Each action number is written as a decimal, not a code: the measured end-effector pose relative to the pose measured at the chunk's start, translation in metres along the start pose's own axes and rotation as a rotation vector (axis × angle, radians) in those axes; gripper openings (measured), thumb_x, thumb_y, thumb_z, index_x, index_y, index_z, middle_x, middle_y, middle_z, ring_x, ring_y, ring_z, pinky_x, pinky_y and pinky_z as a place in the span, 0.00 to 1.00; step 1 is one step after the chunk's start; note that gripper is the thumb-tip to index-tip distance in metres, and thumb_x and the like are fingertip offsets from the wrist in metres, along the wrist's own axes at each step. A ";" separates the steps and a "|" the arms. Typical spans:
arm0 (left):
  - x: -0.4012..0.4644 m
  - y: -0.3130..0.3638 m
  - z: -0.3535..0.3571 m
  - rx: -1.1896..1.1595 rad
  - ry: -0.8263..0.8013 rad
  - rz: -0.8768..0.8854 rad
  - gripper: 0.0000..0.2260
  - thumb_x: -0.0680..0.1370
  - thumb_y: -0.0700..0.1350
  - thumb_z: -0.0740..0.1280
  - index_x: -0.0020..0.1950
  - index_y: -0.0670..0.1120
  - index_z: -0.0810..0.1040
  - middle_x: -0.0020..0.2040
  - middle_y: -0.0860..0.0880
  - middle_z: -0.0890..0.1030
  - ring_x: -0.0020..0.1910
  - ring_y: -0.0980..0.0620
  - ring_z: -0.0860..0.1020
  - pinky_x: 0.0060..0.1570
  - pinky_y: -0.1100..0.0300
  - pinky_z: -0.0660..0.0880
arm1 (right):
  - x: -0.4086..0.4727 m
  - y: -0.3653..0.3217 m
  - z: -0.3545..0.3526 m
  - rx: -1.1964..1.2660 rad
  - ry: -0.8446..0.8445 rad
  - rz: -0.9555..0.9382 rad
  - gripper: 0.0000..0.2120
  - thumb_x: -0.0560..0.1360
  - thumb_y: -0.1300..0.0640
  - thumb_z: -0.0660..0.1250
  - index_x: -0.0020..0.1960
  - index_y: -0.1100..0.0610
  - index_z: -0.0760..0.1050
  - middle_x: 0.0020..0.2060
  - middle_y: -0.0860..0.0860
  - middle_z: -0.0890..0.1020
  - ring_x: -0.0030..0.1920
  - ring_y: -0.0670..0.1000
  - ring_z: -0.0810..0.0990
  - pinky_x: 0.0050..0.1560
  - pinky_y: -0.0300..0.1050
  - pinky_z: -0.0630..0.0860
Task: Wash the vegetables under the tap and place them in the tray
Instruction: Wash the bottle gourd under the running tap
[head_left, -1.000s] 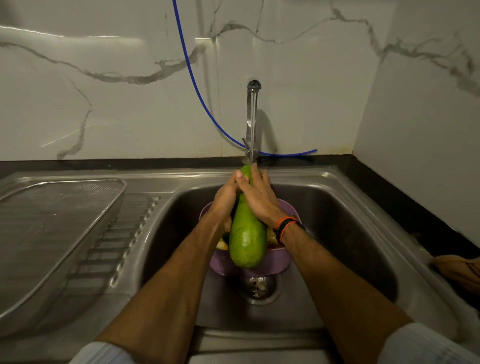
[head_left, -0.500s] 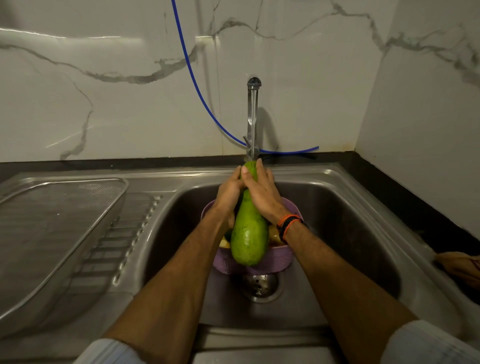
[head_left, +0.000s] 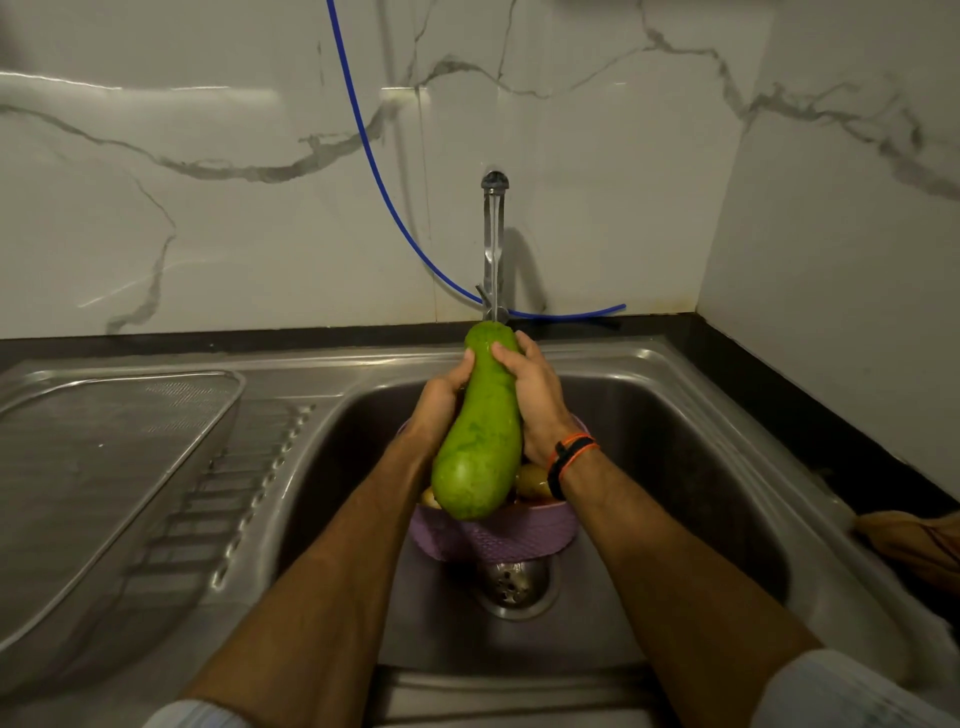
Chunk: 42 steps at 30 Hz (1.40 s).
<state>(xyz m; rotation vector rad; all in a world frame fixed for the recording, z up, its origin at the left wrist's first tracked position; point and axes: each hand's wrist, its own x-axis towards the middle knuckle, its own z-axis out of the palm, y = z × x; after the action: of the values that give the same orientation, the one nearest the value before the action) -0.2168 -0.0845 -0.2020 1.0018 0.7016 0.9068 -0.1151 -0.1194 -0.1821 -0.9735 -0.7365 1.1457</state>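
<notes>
Steel sink (head_left: 675, 415) holds a purple basket (head_left: 498, 535); mesh tray (head_left: 104, 467) (left) sits on its drainboard.

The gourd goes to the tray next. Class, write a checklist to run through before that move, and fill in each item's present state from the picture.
1. Both hands grip the gourd: ok. The left hand and right hand curl round its narrow upper part.
2. Gourd under the tap: ok, its top sits right below the spout.
3. Gourd rinsed all over: cannot tell. Its far side is hidden.
4. Tray ready: ok. It sits on the drainboard at left with nothing seen in it.
5. Gourd clear of the basket: ok, held above it.
6. Other vegetables left to wash: not ok, some remain in the basket.
</notes>
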 end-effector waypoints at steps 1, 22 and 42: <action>0.000 0.000 -0.001 -0.006 -0.029 0.002 0.17 0.84 0.52 0.57 0.62 0.42 0.77 0.46 0.43 0.86 0.45 0.48 0.84 0.45 0.55 0.80 | 0.000 0.001 0.001 -0.034 -0.007 -0.006 0.28 0.79 0.58 0.64 0.77 0.52 0.60 0.69 0.54 0.72 0.64 0.55 0.76 0.65 0.55 0.74; -0.001 0.005 -0.001 0.093 0.049 0.033 0.21 0.83 0.41 0.60 0.76 0.52 0.68 0.65 0.41 0.78 0.58 0.42 0.80 0.46 0.50 0.80 | 0.006 0.003 0.002 -0.741 -0.162 -0.170 0.25 0.83 0.49 0.55 0.79 0.52 0.56 0.79 0.52 0.53 0.78 0.52 0.54 0.75 0.48 0.51; -0.008 0.014 0.009 0.249 -0.014 0.046 0.31 0.82 0.38 0.62 0.81 0.56 0.55 0.64 0.45 0.77 0.59 0.43 0.79 0.55 0.46 0.79 | 0.009 0.000 -0.007 -0.585 0.003 -0.094 0.30 0.80 0.46 0.62 0.78 0.50 0.56 0.72 0.49 0.67 0.69 0.53 0.69 0.71 0.56 0.66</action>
<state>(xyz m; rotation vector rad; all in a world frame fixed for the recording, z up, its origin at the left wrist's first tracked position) -0.2173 -0.0911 -0.1847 1.2477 0.7959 0.8653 -0.1069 -0.1124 -0.1851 -1.4071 -1.1361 0.8561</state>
